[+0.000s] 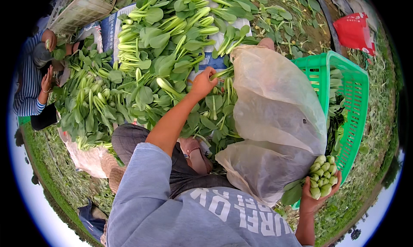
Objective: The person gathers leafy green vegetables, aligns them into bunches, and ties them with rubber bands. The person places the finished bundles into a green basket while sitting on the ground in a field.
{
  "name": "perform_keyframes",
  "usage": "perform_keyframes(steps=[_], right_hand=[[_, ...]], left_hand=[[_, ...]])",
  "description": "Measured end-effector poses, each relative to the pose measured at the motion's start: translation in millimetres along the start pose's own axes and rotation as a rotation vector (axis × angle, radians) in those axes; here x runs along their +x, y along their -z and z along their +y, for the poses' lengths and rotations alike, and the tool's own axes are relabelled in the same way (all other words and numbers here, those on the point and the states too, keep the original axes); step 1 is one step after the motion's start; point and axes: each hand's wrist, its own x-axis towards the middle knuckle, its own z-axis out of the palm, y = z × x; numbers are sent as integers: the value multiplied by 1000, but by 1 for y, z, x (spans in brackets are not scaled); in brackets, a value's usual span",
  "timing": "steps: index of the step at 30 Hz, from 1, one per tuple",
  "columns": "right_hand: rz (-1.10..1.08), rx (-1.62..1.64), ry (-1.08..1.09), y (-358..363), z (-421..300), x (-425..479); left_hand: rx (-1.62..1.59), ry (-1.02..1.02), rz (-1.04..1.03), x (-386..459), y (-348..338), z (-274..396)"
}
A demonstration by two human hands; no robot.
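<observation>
My left hand [204, 82] reaches over the pile of bok choy [174, 63], thumb and fingers pinching a pale green bok choy stalk [224, 73]. On the right, my right hand [317, 192] grips a bunch of bok choy [322, 176], its whitish stem ends packed together and facing up. Leaves of that bunch point toward my body. A translucent plastic sheet [274, 114] drapes over my right leg, between the pile and a green plastic crate [355, 117]. Bok choy inside the crate is partly hidden by its wall and the sheet.
At left sits another person in a striped sleeve [24, 100], a stalk in one hand. Behind the pile stands a pale slatted crate [88, 9]. A red bag [355, 32] lies at the upper right. Printed sacking [111, 30] lies under the vegetables.
</observation>
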Motion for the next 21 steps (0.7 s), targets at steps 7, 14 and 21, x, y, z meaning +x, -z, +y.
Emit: perform_keyframes(steps=[7,14,21], right_hand=[[15,2,49,-2,0,-1],[53,45,75,-5,0,-4],[24,140,58,-9,2,-3]], left_hand=[[-643,182,-22,-8,59,31],[-1248,196,17,-20,55,28],[-960,316,47,-21,54,28]])
